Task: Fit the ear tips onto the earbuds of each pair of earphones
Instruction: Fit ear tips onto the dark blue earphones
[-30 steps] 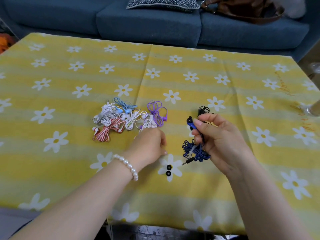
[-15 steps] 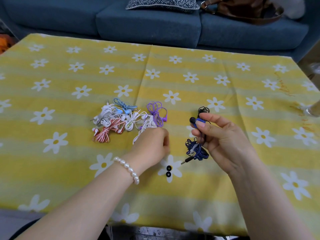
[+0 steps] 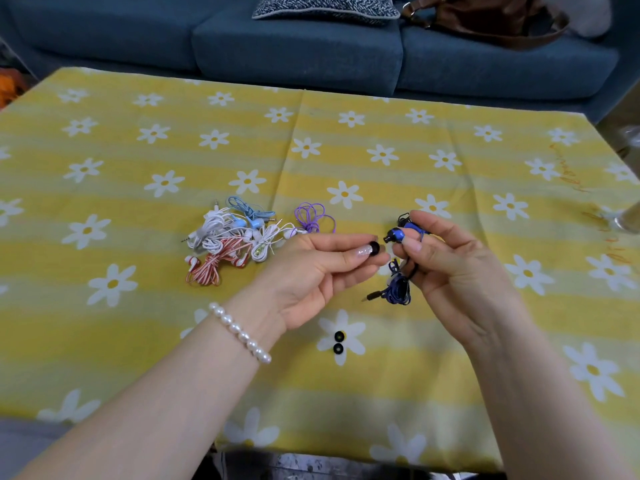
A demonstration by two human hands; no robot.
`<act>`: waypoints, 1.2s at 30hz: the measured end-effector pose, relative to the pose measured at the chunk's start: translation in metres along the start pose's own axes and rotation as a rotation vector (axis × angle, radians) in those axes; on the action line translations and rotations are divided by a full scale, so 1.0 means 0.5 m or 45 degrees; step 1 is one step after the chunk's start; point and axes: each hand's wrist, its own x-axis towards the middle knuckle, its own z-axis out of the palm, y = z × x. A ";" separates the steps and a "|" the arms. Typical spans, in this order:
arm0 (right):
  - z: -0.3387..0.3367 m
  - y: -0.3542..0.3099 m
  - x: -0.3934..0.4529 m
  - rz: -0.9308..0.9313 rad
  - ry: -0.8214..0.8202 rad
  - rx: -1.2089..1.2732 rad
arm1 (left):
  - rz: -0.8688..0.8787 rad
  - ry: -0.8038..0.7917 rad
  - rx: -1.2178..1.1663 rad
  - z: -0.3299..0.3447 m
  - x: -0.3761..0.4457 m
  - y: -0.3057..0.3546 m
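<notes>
The left hand (image 3: 311,268) is raised above the yellow daisy-print tablecloth (image 3: 450,161), palm up, pinching a small black ear tip (image 3: 374,248) between thumb and fingertips. Facing it, just apart, is the nozzle of a blue earbud (image 3: 394,235), which the right hand (image 3: 450,268) grips between thumb and forefinger. A narrow gap separates tip and nozzle; they do not touch. A second blue earbud (image 3: 414,226) sits against the right hand's fingers behind the first. The blue cable bundle (image 3: 398,289) of these earphones hangs below the earbud and the right hand's fingers, its metal jack plug (image 3: 372,296) pointing towards the left hand.

Taking the pinched ear tip as the landmark: nearer the viewer and a little to its left, two spare black ear tips (image 3: 338,342) lie side by side on a white daisy, partly between the two wrists. To its left, beyond the left hand's fingers, a pile of bundled earphones (image 3: 228,237) rests on the cloth, white, light blue and red-and-white striped, with a purple earphone bundle (image 3: 313,216) the closest to the tip. The left hand's fingers cover the pile's near-right edge. A pearl bracelet (image 3: 240,332) circles the left wrist. Far beyond the tip, past the table's far edge, stands a blue sofa (image 3: 294,53) carrying a patterned cushion (image 3: 325,5) and a brown bag (image 3: 491,19). A clear glass object (image 3: 628,220) shows at the cloth's right edge.
</notes>
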 end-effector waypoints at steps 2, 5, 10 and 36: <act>0.002 -0.001 -0.001 -0.002 -0.031 0.014 | -0.006 0.021 -0.029 0.001 0.000 -0.001; 0.009 0.000 -0.003 -0.014 -0.066 0.006 | -0.018 0.031 -0.059 0.003 0.000 -0.004; 0.012 0.001 -0.005 -0.060 -0.063 -0.029 | -0.027 0.023 -0.038 0.008 0.001 -0.010; 0.028 0.021 -0.009 -0.336 0.100 -0.346 | 0.080 0.193 0.125 0.017 -0.004 -0.011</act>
